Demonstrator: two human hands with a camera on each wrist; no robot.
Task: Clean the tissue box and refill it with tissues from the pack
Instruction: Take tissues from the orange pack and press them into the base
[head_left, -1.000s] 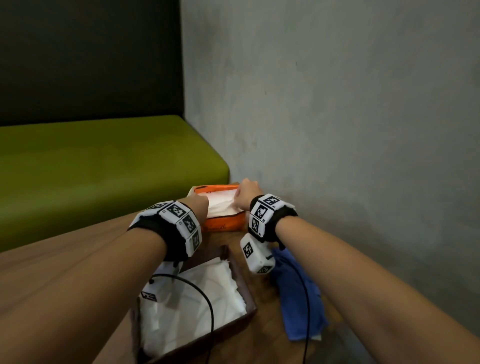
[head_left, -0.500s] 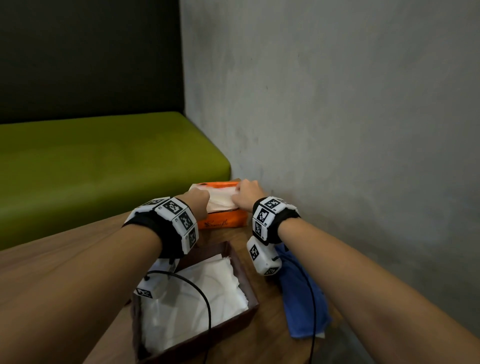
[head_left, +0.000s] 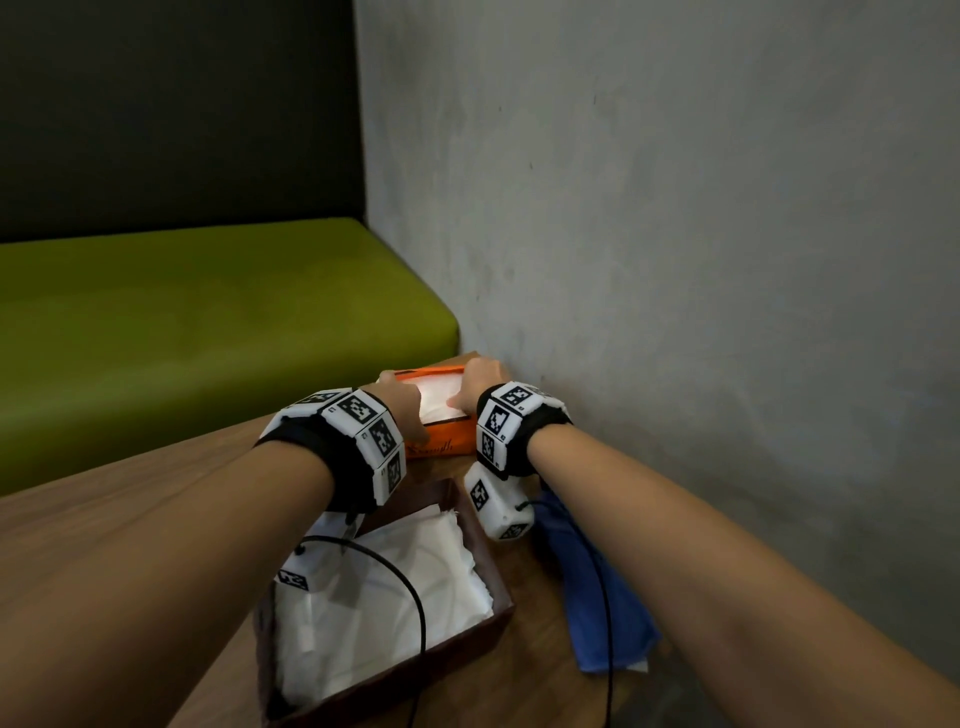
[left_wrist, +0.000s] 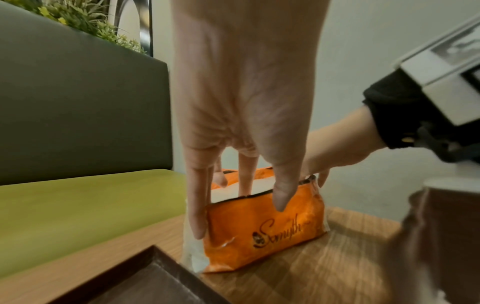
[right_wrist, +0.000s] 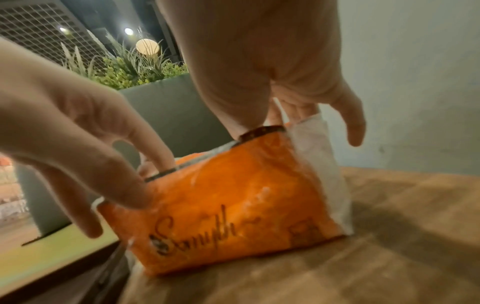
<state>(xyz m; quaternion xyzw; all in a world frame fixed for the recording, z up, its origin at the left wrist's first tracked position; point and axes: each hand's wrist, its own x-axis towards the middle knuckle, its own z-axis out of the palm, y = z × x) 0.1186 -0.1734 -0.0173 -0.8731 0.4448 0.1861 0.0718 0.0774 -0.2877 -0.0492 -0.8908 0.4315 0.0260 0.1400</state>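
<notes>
An orange tissue pack (head_left: 441, 444) stands on the wooden table in the far corner by the wall, its top open and white tissues showing. My left hand (head_left: 410, 410) grips its left end: in the left wrist view the thumb lies on the pack's (left_wrist: 265, 232) front and the fingers (left_wrist: 245, 181) reach into the opening. My right hand (head_left: 480, 384) pinches the right end, thumb in the opening in the right wrist view (right_wrist: 285, 115). The brown tissue box (head_left: 441, 660) sits nearer me, with white tissues (head_left: 395, 587) lying inside.
A blue cloth (head_left: 597, 597) lies on the table to the right of the box. The grey wall (head_left: 675, 260) runs close along the right. A green bench (head_left: 208, 338) lies beyond the table's far edge. Cables from my wrists hang over the box.
Both hands stay on the pack's open top. The pack has settled lower and stands squarer on the table than a second ago.
</notes>
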